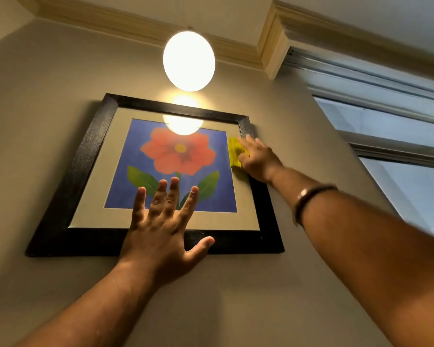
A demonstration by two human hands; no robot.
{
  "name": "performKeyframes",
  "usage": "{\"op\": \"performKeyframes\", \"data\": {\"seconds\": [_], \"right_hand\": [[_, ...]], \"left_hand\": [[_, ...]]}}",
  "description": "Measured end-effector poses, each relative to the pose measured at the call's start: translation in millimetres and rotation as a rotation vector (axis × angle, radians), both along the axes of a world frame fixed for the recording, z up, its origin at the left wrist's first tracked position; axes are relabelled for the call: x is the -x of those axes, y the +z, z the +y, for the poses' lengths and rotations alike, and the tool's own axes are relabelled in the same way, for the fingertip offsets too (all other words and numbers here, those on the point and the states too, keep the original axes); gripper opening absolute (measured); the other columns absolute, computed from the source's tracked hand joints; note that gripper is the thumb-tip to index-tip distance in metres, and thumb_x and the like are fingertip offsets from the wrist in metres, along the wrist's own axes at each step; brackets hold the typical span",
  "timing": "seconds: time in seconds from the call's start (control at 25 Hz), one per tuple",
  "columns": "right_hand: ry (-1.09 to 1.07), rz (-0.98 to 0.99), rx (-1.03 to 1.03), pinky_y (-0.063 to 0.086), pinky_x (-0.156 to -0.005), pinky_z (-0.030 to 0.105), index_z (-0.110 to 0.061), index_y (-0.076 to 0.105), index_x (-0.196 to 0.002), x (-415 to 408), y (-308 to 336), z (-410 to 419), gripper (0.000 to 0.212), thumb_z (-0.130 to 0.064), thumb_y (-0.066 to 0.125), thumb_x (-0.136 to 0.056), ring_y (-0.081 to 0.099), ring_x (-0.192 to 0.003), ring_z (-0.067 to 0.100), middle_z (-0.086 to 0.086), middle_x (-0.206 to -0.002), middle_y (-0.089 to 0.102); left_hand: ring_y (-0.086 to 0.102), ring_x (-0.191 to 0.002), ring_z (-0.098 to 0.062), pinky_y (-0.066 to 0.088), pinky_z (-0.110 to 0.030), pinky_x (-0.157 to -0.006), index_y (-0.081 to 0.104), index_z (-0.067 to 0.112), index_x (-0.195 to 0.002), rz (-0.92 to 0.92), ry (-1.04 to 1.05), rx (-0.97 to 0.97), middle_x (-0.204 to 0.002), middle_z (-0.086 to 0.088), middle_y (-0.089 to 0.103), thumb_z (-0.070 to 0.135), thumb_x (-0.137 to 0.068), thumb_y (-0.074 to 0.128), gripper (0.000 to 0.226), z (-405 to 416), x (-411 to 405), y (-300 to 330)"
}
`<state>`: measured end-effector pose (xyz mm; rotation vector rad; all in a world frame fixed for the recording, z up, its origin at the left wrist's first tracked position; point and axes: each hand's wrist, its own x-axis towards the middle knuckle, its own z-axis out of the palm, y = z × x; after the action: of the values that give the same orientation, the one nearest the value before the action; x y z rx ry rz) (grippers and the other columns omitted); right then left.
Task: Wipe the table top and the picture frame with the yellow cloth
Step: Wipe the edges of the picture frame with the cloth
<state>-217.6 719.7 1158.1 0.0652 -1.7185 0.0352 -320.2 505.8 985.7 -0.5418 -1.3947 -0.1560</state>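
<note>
Wall-hung picture frame (88,156): right hand (257,160) fingers press yellow cloth (236,152) flat on it; left hand (161,229) fingers spread.

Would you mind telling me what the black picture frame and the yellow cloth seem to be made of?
The black picture frame looks like dark-stained or painted wood: faint grain texture, mitred corners, low sheen. Its front is probably glass, since it mirrors the lamp. The yellow cloth looks like ribbed, matte microfibre or cotton.

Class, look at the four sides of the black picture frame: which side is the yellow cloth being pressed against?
The right side, near its top corner. The right hand presses the yellow cloth there; the left hand lies spread over the bottom side instead.
</note>
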Motion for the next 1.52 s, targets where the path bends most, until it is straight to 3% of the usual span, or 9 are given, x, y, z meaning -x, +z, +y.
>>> {"op": "performKeyframes", "data": {"seconds": [0.12,0.24,0.36,0.48,0.64,0.8,1.04,1.2,1.52], "right_hand": [[0.117,0.051,-0.121,0.017,-0.119,0.037,-0.035,0.028,-0.143,4.2,-122.3,18.4,0.064,-0.039,0.037,-0.080,0.015,-0.146,0.021,-0.001,-0.158,0.023],[0.085,-0.007,-0.244,0.010,-0.117,0.031,-0.052,0.017,-0.141,5.3,-227.9,33.4,0.068,-0.045,0.037,-0.077,0.004,-0.146,0.004,-0.022,-0.157,0.012],[0.067,-0.007,-0.255,0.014,-0.117,0.032,-0.046,0.019,-0.143,4.6,-189.7,31.7,0.064,-0.057,0.034,-0.082,0.004,-0.147,0.012,-0.015,-0.158,0.013],[-0.051,-0.013,-0.109,0.013,-0.118,0.041,-0.030,0.020,-0.147,2.7,-55.9,13.5,0.060,-0.036,0.037,-0.090,0.005,-0.147,0.028,0.003,-0.161,0.010],[-0.159,-0.101,0.062,0.009,-0.120,0.048,-0.028,0.013,-0.148,-5.7,57.6,-3.9,0.061,-0.039,0.033,-0.092,0.003,-0.146,0.034,0.006,-0.161,0.004],[-0.154,-0.008,-0.014,0.016,-0.116,0.045,-0.029,0.026,-0.145,-1.5,-21.9,4.3,0.068,-0.056,0.033,-0.084,0.018,-0.141,0.038,0.011,-0.158,0.016],[-0.066,0.279,-0.029,0.042,-0.082,0.031,-0.029,0.052,-0.128,9.5,-232.9,7.9,0.052,-0.052,0.047,-0.082,0.048,-0.096,0.022,0.006,-0.111,0.052],[-0.140,0.301,0.026,0.048,-0.072,0.035,-0.023,0.056,-0.126,6.1,-238.8,3.1,0.045,-0.028,0.063,-0.081,0.053,-0.088,0.029,0.010,-0.104,0.057],[-0.295,0.249,0.024,0.043,-0.068,0.032,-0.027,0.062,-0.113,-18.0,-223.5,17.1,0.032,-0.028,0.059,-0.081,0.049,-0.087,0.029,0.008,-0.101,0.054]], "left_hand": [[-0.024,-0.147,-0.026,-0.013,-0.060,-0.118,-0.021,0.035,-0.148,0.003,-0.015,0.010,-0.161,-0.008,-0.021,0.085,-0.077,0.009,0.092,0.9,-0.3,0.1],[-0.022,-0.148,-0.027,-0.012,-0.059,-0.119,-0.018,0.034,-0.149,0.034,-0.016,0.013,-0.161,-0.009,-0.018,0.084,-0.078,0.009,0.091,0.8,2.0,1.0],[-0.022,-0.148,-0.027,-0.013,-0.058,-0.119,-0.020,0.035,-0.148,0.058,-0.013,0.009,-0.161,-0.008,-0.019,0.083,-0.078,0.008,0.090,2.8,3.5,1.5],[-0.015,-0.149,-0.028,-0.012,-0.059,-0.119,-0.014,0.034,-0.150,0.064,0.000,-0.002,-0.162,-0.009,-0.014,0.083,-0.078,0.011,0.091,3.0,4.3,1.1],[-0.014,-0.149,-0.028,-0.014,-0.060,-0.118,-0.016,0.034,-0.150,0.068,0.022,-0.008,-0.162,-0.008,-0.013,0.084,-0.078,0.009,0.091,2.4,2.9,2.0],[-0.013,-0.150,-0.028,-0.012,-0.061,-0.118,-0.017,0.034,-0.150,0.073,0.022,-0.014,-0.162,-0.009,-0.013,0.084,-0.077,0.007,0.091,1.4,4.0,3.1],[-0.005,-0.151,-0.029,-0.007,-0.063,-0.118,-0.011,0.033,-0.151,0.076,0.022,0.001,-0.164,-0.011,-0.006,0.083,-0.078,0.008,0.091,3.0,6.2,5.1],[-0.004,-0.151,-0.029,-0.007,-0.063,-0.118,-0.011,0.033,-0.151,0.075,0.023,0.002,-0.164,-0.011,-0.005,0.083,-0.078,0.008,0.090,2.2,6.4,3.7],[-0.009,-0.150,-0.029,-0.007,-0.063,-0.118,-0.014,0.033,-0.151,0.075,0.014,0.010,-0.163,-0.010,-0.010,0.083,-0.078,0.004,0.090,1.7,5.5,4.9]]}}
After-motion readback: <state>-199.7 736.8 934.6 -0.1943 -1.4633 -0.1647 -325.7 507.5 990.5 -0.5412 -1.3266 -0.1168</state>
